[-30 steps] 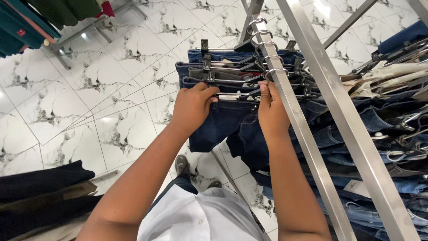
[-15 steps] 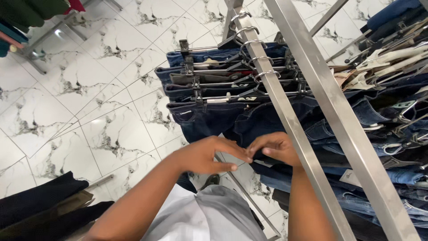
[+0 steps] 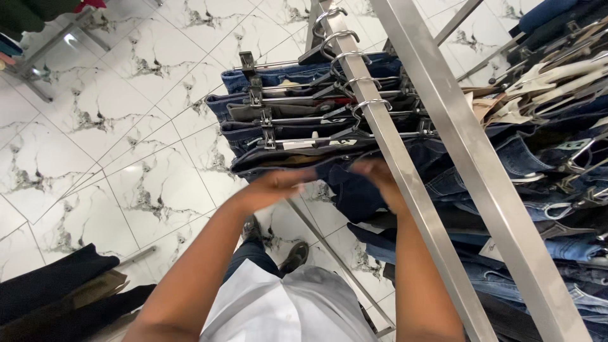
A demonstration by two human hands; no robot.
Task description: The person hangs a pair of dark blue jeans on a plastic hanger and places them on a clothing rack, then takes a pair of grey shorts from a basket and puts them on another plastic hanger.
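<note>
the metal rack [image 3: 443, 158] runs from 12 toward 5 o'clock, jeans [image 3: 304, 120] hanging at 12 – both hands have dropped off the hangers; left hand [image 3: 275, 187] flat, its grip spread, right hand [image 3: 373, 180] blurred – cannot tell its grip.

Jeans: dark blue denim pairs [image 3: 297, 142], clipped at the waist on metal hangers, hung in a tight row at upper centre of the frame.
Nearest pair: its waistband [image 3: 285, 158] lies level, just above both hands at mid-frame.
Legs: dark denim [image 3: 354, 193] hangs down, bunched, at centre.
</note>
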